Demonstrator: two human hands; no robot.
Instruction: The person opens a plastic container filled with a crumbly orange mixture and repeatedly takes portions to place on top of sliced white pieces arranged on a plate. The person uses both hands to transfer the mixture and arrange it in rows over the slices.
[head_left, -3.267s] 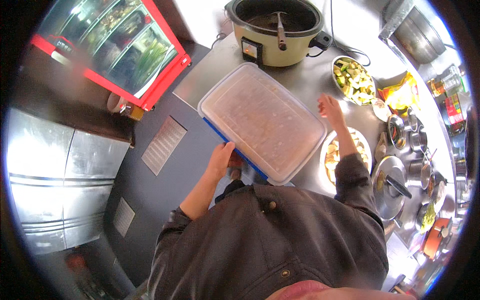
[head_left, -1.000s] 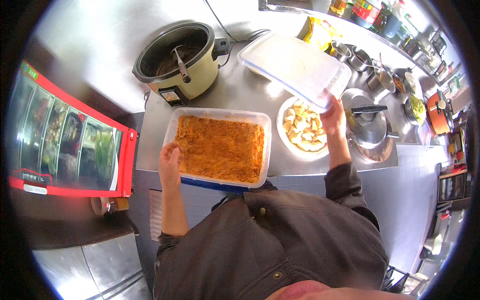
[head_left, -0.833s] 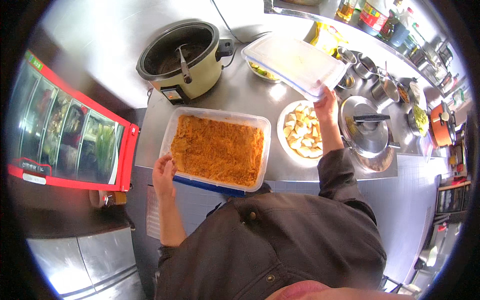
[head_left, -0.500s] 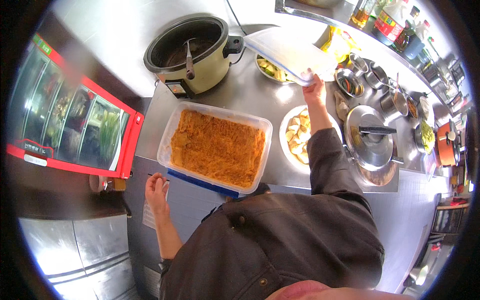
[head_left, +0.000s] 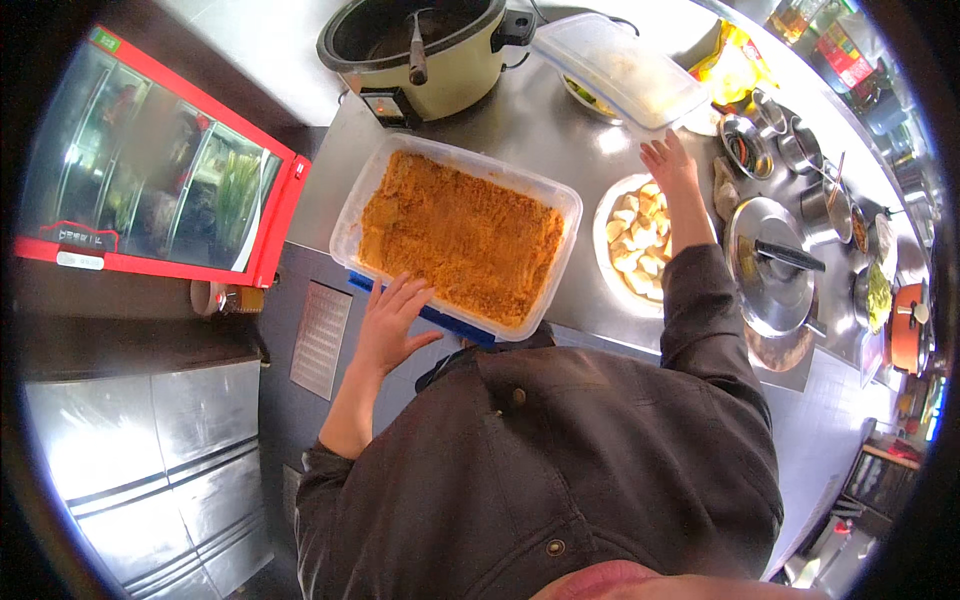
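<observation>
Tub at counter edge: translucent, rectangular, uncovered; paste inside orange-brown, surface rough. Left hand open, spread at tub's near side; contact unclear. Right hand loosely open, just beside lid.

I count two hands, one tub, one cooker at its twelve o'clock, one plastic lid toward one, one yellow bag at two, and one red-framed fridge at nine.
</observation>
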